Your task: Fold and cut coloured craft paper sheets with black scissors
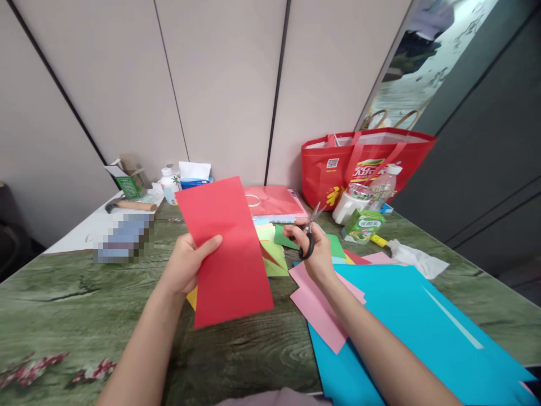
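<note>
A rectangular sheet of red paper (234,265) is pinched in my left hand (188,264), with the thumb lying over its left edge and the other fingers hidden behind it. My right hand (315,248) holds black-handled scissors (306,248), their metal blades parted a little and pointing up and away from me. The scissors are apart from the red sheet, off to its right. Under my right wrist lie pieces of pink paper (323,318) on top of large blue sheets (389,316). Green and yellow-green paper pieces (274,260) show behind the red sheet.
A red shopping bag (325,175) stands against the wall, with a white mug (345,207), a plastic bottle (385,189) and a green drink carton (362,225) before it. At left are a hammer (135,206), a green box (132,183) and a white bottle (169,186).
</note>
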`<state>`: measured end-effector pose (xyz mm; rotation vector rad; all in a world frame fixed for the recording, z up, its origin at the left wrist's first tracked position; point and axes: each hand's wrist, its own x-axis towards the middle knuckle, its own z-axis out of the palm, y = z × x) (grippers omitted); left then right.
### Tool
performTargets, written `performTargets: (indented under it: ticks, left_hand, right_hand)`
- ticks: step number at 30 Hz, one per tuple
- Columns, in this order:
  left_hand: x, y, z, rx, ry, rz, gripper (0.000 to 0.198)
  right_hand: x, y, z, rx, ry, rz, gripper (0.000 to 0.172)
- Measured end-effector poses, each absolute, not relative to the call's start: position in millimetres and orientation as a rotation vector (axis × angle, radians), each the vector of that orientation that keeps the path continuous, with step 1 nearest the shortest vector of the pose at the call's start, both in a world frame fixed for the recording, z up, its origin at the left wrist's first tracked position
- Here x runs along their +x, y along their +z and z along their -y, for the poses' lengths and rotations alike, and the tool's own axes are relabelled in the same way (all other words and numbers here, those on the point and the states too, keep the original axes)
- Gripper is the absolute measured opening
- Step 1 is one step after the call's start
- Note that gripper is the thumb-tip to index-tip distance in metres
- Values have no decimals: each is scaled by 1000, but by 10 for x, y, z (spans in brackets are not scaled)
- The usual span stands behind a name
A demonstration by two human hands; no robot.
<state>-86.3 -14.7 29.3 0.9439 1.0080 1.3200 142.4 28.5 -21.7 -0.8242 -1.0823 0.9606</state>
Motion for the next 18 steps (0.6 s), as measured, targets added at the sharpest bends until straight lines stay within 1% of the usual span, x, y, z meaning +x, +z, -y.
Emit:
performTargets:
  ticks: [2,5,7,9,11,13,18]
  left_hand:
    - [-850,300,191,992,1149,-933,26]
    - [-823,314,237,1024,989,-874,25]
    - [-810,330,245,1020,971,-900,24]
    - [-803,345,236,993,1010,-954,25]
    - [-804,350,209,958,1078,-1010,28]
    - [-813,334,167,956,1123,-1077,31]
    - [-861,237,62,1030,1176,-1174,28]
  right_hand:
    - [1441,-263,-338,-800,1133,1010,29]
    - [1413,-358,-351,-732,1523,966,39]
    - [1389,-398,-326,-664,1718,958,43]
    - [1384,-399,-303,-619,1778,940,42]
    - [1405,-364,-297,-634,1702,905,39]
    - [1443,-312,-308,-697,1546,878,37]
    - [1530,-229,-340,-827,1175,938,32]
